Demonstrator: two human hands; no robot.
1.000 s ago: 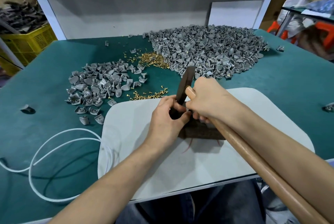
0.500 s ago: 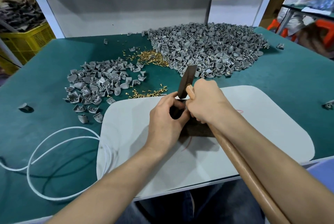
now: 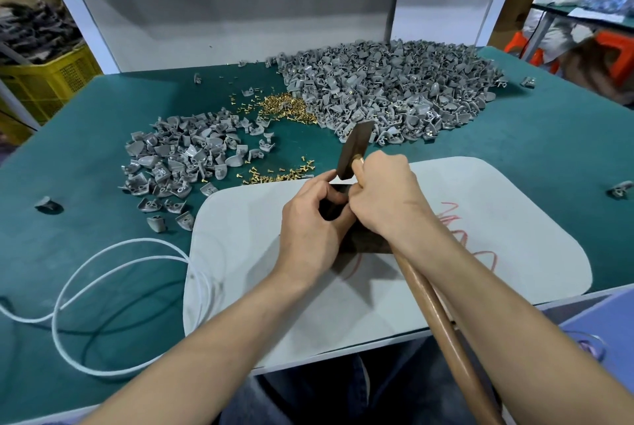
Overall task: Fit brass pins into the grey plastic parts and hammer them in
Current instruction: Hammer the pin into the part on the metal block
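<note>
My right hand (image 3: 384, 198) grips the wooden handle of a hammer (image 3: 356, 147) just below its dark metal head, which points up and away. Close beside it, my left hand (image 3: 312, 222) pinches something small over a dark block (image 3: 363, 243) on the white mat (image 3: 480, 205); the piece itself is hidden by my fingers. A big heap of grey plastic parts (image 3: 387, 88) lies at the back right and a smaller heap (image 3: 182, 157) at the left. Brass pins (image 3: 284, 105) lie between the heaps, and a few more brass pins (image 3: 278, 176) sit by the mat's far edge.
A white cable (image 3: 89, 273) loops over the green table (image 3: 549, 136) at the front left. Single grey parts lie at the far left (image 3: 46, 203) and far right (image 3: 621, 188). A yellow crate (image 3: 44, 81) stands beyond the left edge, and a person sits at the back right.
Both hands stay together over the dark block. The hammer head has tilted slightly, and the view has shifted so red scribbles on the mat show to the right.
</note>
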